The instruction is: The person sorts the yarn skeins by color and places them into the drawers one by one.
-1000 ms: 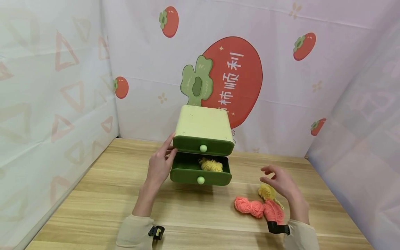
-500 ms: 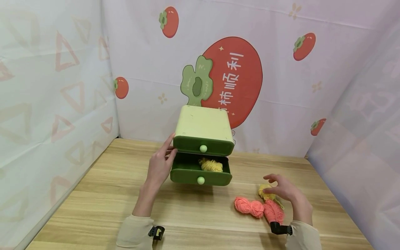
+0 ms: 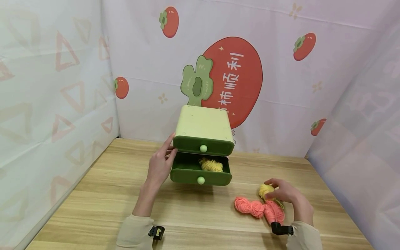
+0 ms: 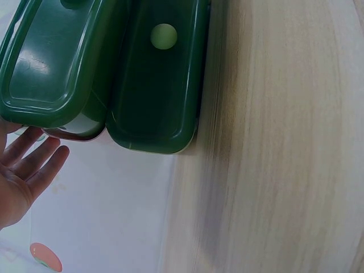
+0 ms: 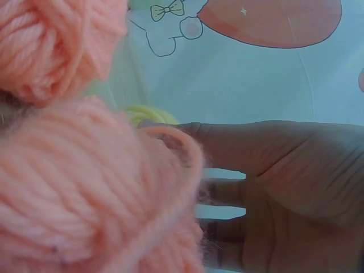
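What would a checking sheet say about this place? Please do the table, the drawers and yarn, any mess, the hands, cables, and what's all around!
Surface: wood-grain table.
Job's things: drawer box with its lower drawer open, yellow yarn inside; on the table, a pink bundle, another pink bundle and a second yellow bundle.
Clutter: nothing seen.
Hands: left hand touches the box's left side; right hand is at the second yellow bundle, grip unclear.
Cables: nothing seen.
Surroundings: fruit-printed backdrop behind; triangle-printed sheet on the left.

A yellow skein point(image 3: 264, 190) lies outside the open-drawered cabinet point(image 3: 203, 123).
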A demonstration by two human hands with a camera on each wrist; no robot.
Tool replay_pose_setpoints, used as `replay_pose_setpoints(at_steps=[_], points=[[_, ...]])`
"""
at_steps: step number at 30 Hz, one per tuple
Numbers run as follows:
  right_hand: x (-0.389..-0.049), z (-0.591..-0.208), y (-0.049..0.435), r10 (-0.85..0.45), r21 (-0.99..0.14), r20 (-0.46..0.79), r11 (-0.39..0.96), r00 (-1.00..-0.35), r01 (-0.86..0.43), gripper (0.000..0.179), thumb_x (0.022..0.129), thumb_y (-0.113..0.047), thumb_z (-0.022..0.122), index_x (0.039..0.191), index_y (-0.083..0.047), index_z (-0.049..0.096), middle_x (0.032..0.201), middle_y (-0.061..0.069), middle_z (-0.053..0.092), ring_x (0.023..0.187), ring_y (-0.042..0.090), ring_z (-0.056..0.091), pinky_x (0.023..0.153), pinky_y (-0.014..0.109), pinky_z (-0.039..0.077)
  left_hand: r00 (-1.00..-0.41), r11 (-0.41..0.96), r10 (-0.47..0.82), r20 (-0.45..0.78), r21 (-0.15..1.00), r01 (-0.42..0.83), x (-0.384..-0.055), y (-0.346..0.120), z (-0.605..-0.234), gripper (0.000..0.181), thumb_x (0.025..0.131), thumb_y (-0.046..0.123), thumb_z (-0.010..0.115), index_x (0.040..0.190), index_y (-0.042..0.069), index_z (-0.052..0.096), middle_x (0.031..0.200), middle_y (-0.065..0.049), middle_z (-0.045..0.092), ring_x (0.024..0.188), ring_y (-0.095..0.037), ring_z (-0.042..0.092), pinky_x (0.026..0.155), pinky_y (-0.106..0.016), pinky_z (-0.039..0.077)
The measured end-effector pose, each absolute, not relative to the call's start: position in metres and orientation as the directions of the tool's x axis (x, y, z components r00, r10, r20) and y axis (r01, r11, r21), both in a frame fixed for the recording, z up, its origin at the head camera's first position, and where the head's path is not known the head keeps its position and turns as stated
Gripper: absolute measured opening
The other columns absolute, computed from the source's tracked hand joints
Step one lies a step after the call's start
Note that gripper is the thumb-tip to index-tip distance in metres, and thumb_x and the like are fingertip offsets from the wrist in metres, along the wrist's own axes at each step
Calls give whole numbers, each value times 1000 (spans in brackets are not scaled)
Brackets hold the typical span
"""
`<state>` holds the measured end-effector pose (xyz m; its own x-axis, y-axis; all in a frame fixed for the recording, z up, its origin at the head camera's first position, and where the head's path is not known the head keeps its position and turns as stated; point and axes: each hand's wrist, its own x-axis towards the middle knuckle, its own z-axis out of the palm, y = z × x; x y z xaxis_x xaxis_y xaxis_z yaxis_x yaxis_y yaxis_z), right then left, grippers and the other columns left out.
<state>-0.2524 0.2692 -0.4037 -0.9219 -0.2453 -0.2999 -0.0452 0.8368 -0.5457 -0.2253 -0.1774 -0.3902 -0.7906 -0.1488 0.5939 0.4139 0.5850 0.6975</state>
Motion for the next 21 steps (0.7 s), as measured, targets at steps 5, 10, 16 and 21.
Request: replay_pose_setpoints(at_steps=[5, 10, 16, 21], points=[[-253, -406, 269, -231, -543, -269, 838, -935, -51, 57, 82, -20, 79, 131, 1, 58, 120, 29, 56, 89, 26, 61, 71, 39, 55, -800, 579, -157, 578, 710, 400, -226, -177, -391, 56, 99, 13, 62, 150, 30, 45, 104, -18, 73, 96, -33, 73, 81, -46, 62], [-253, -406, 269, -234, -515, -215, 852, -948, -93, 52, 80, -20, 80, 125, 0, 62, 117, 26, 60, 96, 29, 61, 73, 41, 54, -801, 574, -156, 577, 713, 402, -226, -177, -391, 57, 99, 13, 62, 150, 30, 45, 105, -18, 73, 96, -33, 73, 81, -46, 61], [-254, -405, 269, -252, -510, -174, 850, -952, -132, 49, 80, -20, 80, 123, -2, 63, 115, 24, 62, 98, 32, 61, 75, 45, 53, -805, 571, -155, 572, 717, 399, -226, -177, -390, 57, 99, 13, 62, 150, 31, 45, 105, -18, 73, 97, -33, 73, 82, -45, 61], [-254, -405, 269, -260, -512, -151, 846, -954, -150, 50, 81, -21, 80, 124, -3, 63, 116, 24, 62, 98, 31, 61, 75, 43, 53, -805, 575, -158, 572, 716, 396, -225, -178, -390, 57, 99, 13, 62, 150, 30, 45, 105, -18, 73, 97, -33, 73, 82, -46, 61]])
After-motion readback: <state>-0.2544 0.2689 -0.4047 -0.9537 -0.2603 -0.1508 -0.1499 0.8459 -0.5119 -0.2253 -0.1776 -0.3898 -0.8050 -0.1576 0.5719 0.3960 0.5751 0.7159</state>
